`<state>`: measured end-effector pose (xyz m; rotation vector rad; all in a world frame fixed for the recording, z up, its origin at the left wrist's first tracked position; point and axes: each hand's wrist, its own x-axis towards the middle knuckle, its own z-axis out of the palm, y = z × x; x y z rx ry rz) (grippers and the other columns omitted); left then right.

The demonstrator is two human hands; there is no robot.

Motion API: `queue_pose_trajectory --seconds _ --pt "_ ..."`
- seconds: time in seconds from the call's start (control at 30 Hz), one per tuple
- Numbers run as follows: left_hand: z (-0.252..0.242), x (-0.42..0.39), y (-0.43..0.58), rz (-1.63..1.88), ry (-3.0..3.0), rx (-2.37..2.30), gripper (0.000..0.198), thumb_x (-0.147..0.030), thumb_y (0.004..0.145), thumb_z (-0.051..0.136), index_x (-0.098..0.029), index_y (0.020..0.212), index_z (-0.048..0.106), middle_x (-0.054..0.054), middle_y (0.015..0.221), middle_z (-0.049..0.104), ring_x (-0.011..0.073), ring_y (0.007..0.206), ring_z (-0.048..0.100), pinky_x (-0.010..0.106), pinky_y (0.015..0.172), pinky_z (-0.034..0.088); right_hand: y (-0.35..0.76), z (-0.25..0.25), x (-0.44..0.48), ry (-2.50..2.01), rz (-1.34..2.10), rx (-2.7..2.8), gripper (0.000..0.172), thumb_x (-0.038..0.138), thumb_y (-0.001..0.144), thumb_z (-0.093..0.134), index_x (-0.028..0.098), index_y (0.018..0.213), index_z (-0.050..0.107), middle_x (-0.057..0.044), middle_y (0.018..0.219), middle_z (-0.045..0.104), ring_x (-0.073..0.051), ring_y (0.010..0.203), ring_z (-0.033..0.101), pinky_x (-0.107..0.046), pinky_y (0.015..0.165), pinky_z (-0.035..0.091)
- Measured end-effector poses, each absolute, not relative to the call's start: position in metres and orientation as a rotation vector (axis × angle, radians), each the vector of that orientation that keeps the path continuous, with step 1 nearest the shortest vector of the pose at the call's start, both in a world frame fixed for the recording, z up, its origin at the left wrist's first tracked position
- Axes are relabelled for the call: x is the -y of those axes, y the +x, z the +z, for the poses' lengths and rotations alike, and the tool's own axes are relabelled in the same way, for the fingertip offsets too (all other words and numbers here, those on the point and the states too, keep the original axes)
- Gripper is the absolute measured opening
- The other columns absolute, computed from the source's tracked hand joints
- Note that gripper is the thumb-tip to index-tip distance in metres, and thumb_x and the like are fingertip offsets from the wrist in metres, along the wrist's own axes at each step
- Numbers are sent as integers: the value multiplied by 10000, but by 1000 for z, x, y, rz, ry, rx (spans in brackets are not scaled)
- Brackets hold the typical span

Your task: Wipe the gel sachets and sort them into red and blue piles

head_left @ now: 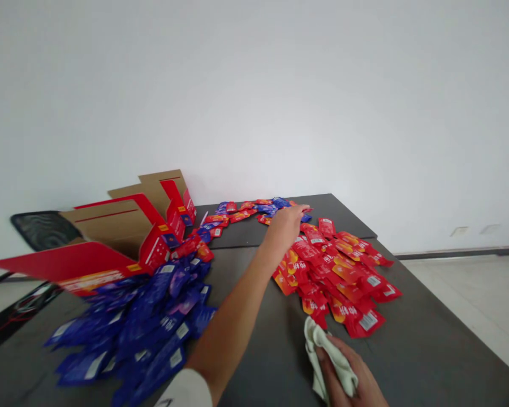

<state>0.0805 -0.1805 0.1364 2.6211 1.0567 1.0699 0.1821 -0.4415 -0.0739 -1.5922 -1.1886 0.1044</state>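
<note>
The light was bright and even, the white painted wall washed out, shadows soft on the dark grey tabletop. Edges bent by wide lens; blue plastic sachets and red cardboard box at left blurred.

Looks like a packing room (sachets, cardboard cartons).
</note>
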Motion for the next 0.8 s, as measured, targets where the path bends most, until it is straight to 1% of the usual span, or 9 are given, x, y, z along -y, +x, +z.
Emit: queue_pose_trajectory --seconds 0.1,0.2,0.27,0.37,0.43,0.57,0.67,0.73,0.8 --pt "129 262 46 1107 2564 -911 451 -101 1080 460 -242 1430 708 57 1387 759 218 1293 720 373 1169 550 184 -68 449 -1674 172 1205 528 719 908 677 289 1189 801 -45 1156 822 -279 1011 795 -312 863 625" --pt "103 333 6 1042 2501 -924 507 -47 1045 452 -248 1441 696 38 1410 747 172 1292 720 303 1182 538 186 -65 448 -1750 230 1175 627 793 870 658 280 1199 805 -56 1104 829 -300 981 790 -340 818 617" --pt "79 367 -21 980 2495 -963 555 -23 1029 433 -258 1474 668 27 1439 730 154 1329 697 291 1197 529 186 -64 446 -1776 277 1147 663 819 863 647 284 1223 799 -61 1110 827 -311 1001 781 -352 823 600" --pt "39 398 -56 867 2572 -1000 657 14 991 412 -273 1551 598 29 1520 673 157 1427 623 339 1251 491 184 -63 446 -1792 331 1121 678 832 856 655 294 1245 792 -60 1142 820 -314 1038 767 -354 821 564" --pt "12 410 -72 798 2629 -1017 692 35 963 421 -249 1576 568 52 1570 629 177 1495 557 381 1277 465 183 -62 446 -1806 339 1095 698 841 842 667 293 1256 790 -63 1141 819 -319 1034 761 -365 818 544" --pt "-25 419 -85 721 2701 -1002 640 41 959 449 -170 1549 576 108 1628 564 212 1578 446 420 1298 428 181 -59 447 -1827 350 1031 751 865 807 685 286 1276 785 -72 1118 818 -333 1030 752 -395 858 529" --pt "-37 420 -84 602 2739 -1016 570 -20 1013 465 -191 1545 571 109 1646 545 232 1595 419 493 1313 384 178 -56 446 -1819 355 1017 759 857 801 699 273 1278 786 -80 1101 816 -331 1024 749 -404 867 525" --pt "-40 421 -81 531 2744 -1051 509 -124 1065 497 -204 1565 543 117 1637 555 249 1592 424 551 1318 348 176 -55 446 -1813 355 1010 753 845 803 707 261 1271 790 -82 1089 816 -320 1007 749 -404 872 525" --pt "-41 425 -80 504 2747 -1075 501 -265 1092 549 -204 1588 510 138 1634 553 278 1600 408 605 1318 312 174 -55 446 -1796 348 1000 739 826 807 719 254 1269 791 -83 1097 815 -309 1006 748 -402 884 528"
